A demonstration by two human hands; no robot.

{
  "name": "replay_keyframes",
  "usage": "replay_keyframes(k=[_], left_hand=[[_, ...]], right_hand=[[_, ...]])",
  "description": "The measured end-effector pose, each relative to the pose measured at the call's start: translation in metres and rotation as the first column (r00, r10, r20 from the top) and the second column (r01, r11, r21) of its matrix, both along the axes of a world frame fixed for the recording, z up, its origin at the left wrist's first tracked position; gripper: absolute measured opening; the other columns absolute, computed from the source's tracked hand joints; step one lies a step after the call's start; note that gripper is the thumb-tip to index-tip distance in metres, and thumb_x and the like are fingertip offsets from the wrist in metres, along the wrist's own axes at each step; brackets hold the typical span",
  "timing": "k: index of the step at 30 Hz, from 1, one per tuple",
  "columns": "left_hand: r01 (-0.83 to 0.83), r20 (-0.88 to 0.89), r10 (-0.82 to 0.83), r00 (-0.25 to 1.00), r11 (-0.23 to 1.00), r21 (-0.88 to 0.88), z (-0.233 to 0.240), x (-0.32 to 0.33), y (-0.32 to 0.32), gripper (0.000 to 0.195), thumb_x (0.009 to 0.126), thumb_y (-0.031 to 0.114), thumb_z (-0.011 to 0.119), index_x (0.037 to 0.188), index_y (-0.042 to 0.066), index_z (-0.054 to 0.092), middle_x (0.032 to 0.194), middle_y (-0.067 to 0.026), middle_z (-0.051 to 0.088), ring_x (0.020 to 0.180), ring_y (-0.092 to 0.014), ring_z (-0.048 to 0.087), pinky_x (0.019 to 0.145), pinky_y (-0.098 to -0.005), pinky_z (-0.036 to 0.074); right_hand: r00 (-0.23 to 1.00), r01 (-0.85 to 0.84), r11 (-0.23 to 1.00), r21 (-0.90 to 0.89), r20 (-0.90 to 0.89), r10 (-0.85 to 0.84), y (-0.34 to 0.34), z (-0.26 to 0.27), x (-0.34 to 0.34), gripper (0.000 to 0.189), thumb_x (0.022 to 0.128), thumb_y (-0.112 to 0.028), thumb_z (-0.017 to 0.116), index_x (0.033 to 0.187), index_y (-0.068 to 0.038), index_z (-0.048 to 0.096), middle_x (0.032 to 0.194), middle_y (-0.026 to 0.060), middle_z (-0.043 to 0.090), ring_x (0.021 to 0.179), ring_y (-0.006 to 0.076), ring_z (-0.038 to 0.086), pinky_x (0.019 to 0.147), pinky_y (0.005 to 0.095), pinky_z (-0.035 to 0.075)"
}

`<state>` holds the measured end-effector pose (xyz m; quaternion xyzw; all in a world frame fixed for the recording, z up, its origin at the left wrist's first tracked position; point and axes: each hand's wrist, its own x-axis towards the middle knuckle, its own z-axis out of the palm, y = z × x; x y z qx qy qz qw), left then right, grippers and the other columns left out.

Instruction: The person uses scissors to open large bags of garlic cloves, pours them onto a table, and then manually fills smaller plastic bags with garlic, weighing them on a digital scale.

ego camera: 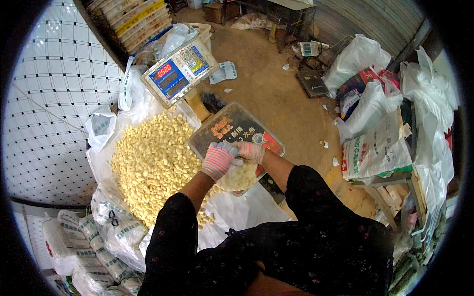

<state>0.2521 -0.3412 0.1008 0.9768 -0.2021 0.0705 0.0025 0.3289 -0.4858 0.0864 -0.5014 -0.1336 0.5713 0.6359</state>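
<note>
My left hand (pixel 217 160) and my right hand (pixel 251 151), both in pink-and-grey striped knit gloves, meet at the gathered top of a clear plastic bag (pixel 240 177). Inside it are pale yellow cloves that look like peeled garlic. The bag lies on the near part of a weighing scale's platform (pixel 235 115), which bears printed writing. Beyond it, the scale's display head (pixel 180 74) is lit with red digits. To the left, a large heap of loose peeled cloves (pixel 155 159) spreads over white plastic sheeting (pixel 244 212). My fingertips partly hide the bag's neck.
Stacked plastic crates (pixel 135 24) stand at the far left. Packed clear bags (pixel 118 229) lie at the lower left. A second scale (pixel 312 83) sits on the floor. White sacks (pixel 374 111) and a printed woven sack (pixel 381 151) on a wooden stand line the right.
</note>
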Motion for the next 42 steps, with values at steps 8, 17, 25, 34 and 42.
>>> replay_keyframes(k=[8,17,25,34,42], left_hand=[[-0.16,-0.263,0.195,0.945,0.976,0.15,0.017,-0.005,0.008,0.027,0.066,0.028,0.059,0.089,0.013,0.055,0.079,-0.0105,0.055,0.081,-0.027,0.053,0.072,-0.044,0.038],[-0.201,-0.219,0.164,0.962,0.966,-0.16,-0.028,-0.031,0.016,0.016,0.067,0.024,0.054,0.078,0.016,0.062,0.076,-0.0073,0.06,0.08,-0.026,0.057,0.076,-0.0409,0.04],[-0.349,-0.363,0.255,0.896,0.91,-0.224,-0.044,-0.085,0.023,0.014,0.07,0.024,0.055,0.073,0.01,0.059,0.065,-0.0112,0.056,0.066,-0.03,0.056,0.059,-0.0409,0.044],[-0.243,-0.207,0.152,0.967,0.797,-0.552,-0.012,-0.097,0.014,0.025,0.073,0.019,0.063,0.093,0.005,0.057,0.077,-0.0136,0.059,0.071,-0.028,0.057,0.062,-0.039,0.048],[-0.667,-0.488,0.456,0.744,0.482,-0.567,-0.02,-0.276,-0.015,0.02,0.073,0.02,0.057,0.089,0.007,0.058,0.085,-0.0143,0.058,0.079,-0.031,0.059,0.063,-0.0403,0.048]], right_hand=[[0.017,-0.043,0.889,-0.457,0.889,0.458,0.016,0.008,0.018,0.032,0.07,-0.02,0.058,0.1,-0.008,0.057,0.095,0.0171,0.059,0.087,0.0354,0.057,0.071,0.04,0.048],[-0.271,0.056,0.568,-0.821,0.535,0.8,0.026,0.047,0.023,0.022,0.073,-0.019,0.056,0.092,-0.008,0.06,0.09,0.0156,0.061,0.088,0.0327,0.06,0.066,0.044,0.049],[0.036,0.19,0.756,-0.626,0.774,0.632,-0.008,-0.021,0.04,0.023,0.076,-0.012,0.048,0.095,-0.006,0.06,0.093,0.0207,0.059,0.087,0.0359,0.057,0.077,0.042,0.046],[0.379,-0.177,0.956,-0.235,0.88,0.286,0.016,0.067,-0.091,0.026,0.077,-0.008,0.043,0.097,-0.002,0.058,0.088,0.0168,0.062,0.084,0.0282,0.061,0.075,0.0357,0.046],[0.246,-0.743,0.569,-0.353,0.646,0.722,0.051,0.083,-0.194,0.021,0.076,-0.01,0.053,0.096,-0.006,0.058,0.079,0.0144,0.059,0.073,0.0264,0.058,0.066,0.0338,0.046]])
